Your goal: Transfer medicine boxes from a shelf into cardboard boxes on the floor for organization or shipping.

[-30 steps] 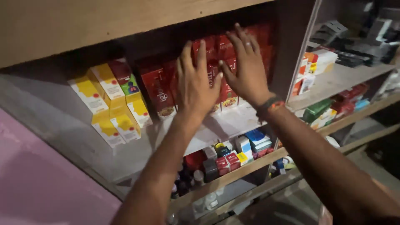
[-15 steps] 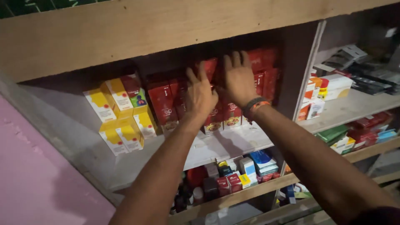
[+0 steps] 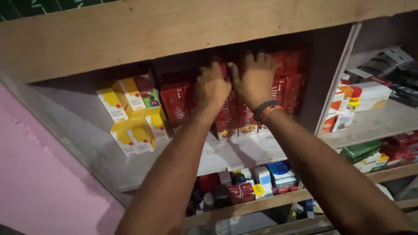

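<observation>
Wooden shelving against a grey wall, dim, stocked with small cartons; pink wall at lower left. Left hand (image 3: 212,87): fingers curled over the tops of the red boxes (image 3: 226,114) in the middle bay, palm against their fronts; whether it has closed on any one box cannot be told. Right hand (image 3: 255,80): flat and spread, fingers reaching up over the same stack, thumb near the left hand; banded wrist (image 3: 266,109) below it. Red boxes: standing upright in packed rows on the grey shelf (image 3: 244,152), deep under the wooden plank (image 3: 174,30) above, some stacked two high. Yellow boxes (image 3: 130,115): just left of the red ones, stacked and leaning slightly. White and orange cartons (image 3: 348,102): next bay right, past the divider (image 3: 335,82). Lower shelf (image 3: 261,180): mixed small packs, blue, red, white. Risk, as judged: the upper red boxes look loosely seated, so a pull or push by either hand could tip them forward off the edge onto the lower shelf; a sideways nudge could also topple the leaning yellow stack.
</observation>
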